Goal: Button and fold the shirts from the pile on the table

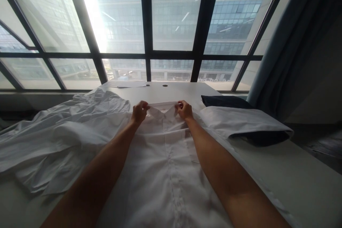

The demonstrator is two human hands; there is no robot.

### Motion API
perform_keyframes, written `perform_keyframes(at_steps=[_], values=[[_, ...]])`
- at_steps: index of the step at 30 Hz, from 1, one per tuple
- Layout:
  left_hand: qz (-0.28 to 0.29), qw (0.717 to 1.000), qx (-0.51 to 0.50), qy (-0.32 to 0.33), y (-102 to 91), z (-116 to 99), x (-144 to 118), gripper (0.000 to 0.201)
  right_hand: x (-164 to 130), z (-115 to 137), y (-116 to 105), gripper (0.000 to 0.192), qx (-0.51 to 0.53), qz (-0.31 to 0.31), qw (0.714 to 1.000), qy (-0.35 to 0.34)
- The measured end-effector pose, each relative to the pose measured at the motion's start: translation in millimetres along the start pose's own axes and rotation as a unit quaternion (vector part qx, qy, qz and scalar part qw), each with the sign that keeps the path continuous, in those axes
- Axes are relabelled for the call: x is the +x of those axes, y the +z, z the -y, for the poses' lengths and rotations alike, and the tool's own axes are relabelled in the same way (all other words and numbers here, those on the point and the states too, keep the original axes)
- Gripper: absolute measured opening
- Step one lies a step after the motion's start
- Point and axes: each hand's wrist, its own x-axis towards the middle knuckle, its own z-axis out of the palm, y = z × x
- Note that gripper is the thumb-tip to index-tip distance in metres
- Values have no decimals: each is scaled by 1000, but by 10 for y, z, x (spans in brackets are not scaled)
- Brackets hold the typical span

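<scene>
A white button-up shirt (165, 164) lies flat, front side up, on a white table (299, 181), its collar (163, 109) pointing away from me. My left hand (139, 112) pinches the left end of the collar. My right hand (184, 110) pinches the right end. Both forearms stretch over the shirt's body. The button placket runs down the middle between my arms.
A heap of crumpled white garments (64, 131) lies at the left. At the right a folded white shirt (245, 121) rests on dark folded cloth (227, 101). A paper sheet (130, 84) lies at the table's far edge. Behind stand large windows and a blue curtain (288, 42).
</scene>
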Motion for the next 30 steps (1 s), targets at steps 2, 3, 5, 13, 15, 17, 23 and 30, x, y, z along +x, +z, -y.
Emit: perform_keyframes(at_steps=[2, 3, 5, 13, 15, 17, 23, 30], values=[[-32, 998, 44, 18, -13, -52, -15, 18, -48, 86, -44, 32, -53, -23, 998, -19], [-41, 996, 73, 33, -20, -85, -28, 19, -73, 133, -65, 32, -81, -35, 996, -32], [-19, 989, 131, 63, -23, -157, -66, 19, -117, 223, -93, 28, -127, -17, 990, -59], [244, 938, 243, 35, 113, -159, -212, 48, -201, 358, -59, 43, -226, 234, 942, -78], [288, 925, 246, 5, 134, -93, -193, 57, -205, 359, -51, 52, -228, 284, 929, -66], [316, 914, 253, -8, 149, -34, -153, 61, -205, 357, -32, 60, -234, 321, 917, -47], [333, 906, 262, 1, 201, 65, 0, 64, -173, 358, 66, 65, -266, 335, 903, -24], [221, 930, 294, 8, 114, -170, -47, 56, -306, 494, -7, 62, -342, 206, 916, -49]])
